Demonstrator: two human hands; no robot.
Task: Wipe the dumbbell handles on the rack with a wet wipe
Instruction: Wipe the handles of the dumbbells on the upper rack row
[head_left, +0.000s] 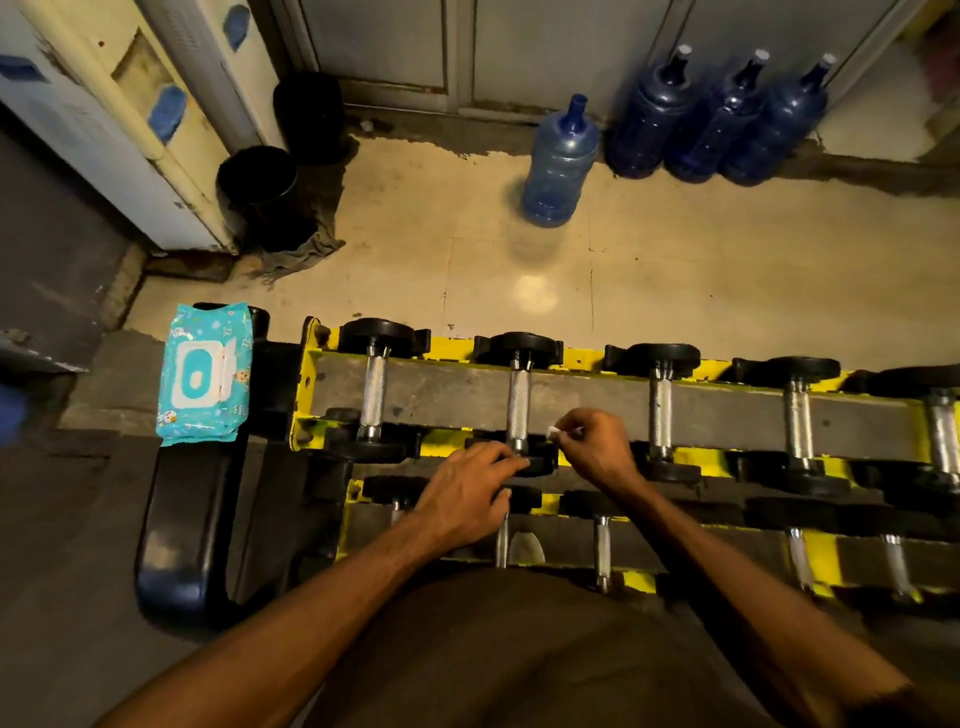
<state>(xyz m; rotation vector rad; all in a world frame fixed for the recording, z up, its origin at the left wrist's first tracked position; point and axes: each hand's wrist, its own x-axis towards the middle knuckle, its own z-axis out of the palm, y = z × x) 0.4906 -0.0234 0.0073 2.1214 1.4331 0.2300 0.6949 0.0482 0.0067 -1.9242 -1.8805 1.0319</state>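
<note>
A yellow rack holds several dumbbells with black heads and knurled silver handles on two tiers. My left hand rests with straight fingers on the near black head of the second dumbbell in the top row. Just right of that handle, my right hand has its fingers curled around a small white wet wipe, of which only a corner shows. The wipe is close to the handle's lower end; contact is not clear.
A light blue pack of wet wipes lies on a black padded bench left of the rack. Blue water jugs stand on the floor beyond, and two black bins by the wall at left.
</note>
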